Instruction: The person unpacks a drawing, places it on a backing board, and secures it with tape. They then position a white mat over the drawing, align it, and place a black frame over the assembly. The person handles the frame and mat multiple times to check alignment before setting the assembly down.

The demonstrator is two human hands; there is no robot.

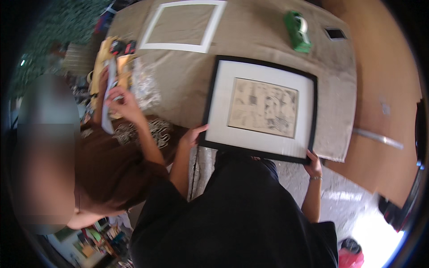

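A framed picture [263, 107] with a black frame, a wide white mat and a tan print in its middle is held between my two hands. My left hand [193, 135] grips its lower left edge, fingers partly behind the frame. At its lower right corner my right hand [313, 164] is closed around the edge. The picture lies face up over the near edge of the cloth-covered table [183, 85]; whether it touches the table I cannot tell.
A white mat border [207, 38] lies at the table's far left. Far right are a green tape dispenser [298, 32] and a phone [335, 33]. At left, a co-worker [120, 169] in brown holds a white strip [107, 109] near clear plastic [145, 82]. A brown board [380, 98] stands right.
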